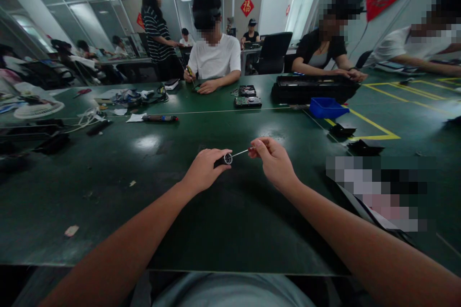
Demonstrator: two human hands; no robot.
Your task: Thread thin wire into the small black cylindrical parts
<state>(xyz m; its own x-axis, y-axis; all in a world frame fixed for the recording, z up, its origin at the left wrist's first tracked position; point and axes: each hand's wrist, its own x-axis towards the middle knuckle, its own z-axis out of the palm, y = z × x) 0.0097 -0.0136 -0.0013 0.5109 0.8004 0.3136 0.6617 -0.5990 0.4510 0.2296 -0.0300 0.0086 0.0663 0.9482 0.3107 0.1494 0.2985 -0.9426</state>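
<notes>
Near the middle of the green table (230, 230), my left hand (205, 170) is closed around a small black cylindrical part (227, 159) with a silvery ring at its end. My right hand (270, 158), to the right of it, pinches the handle of a thin metal-shafted tool (240, 153). The shaft points left, and its tip is at or very close to the ringed end of the part. Whether the tip touches it cannot be made out. The fingers partly hide both the part and the tool handle.
A pen-like tool (160, 118) lies ahead on the left, near cables (86, 117). Hard drives (248, 101), a long black housing (317, 88) and a blue bin (328, 108) stand farther back. Black pieces (365, 147) lie right. People sit across the table.
</notes>
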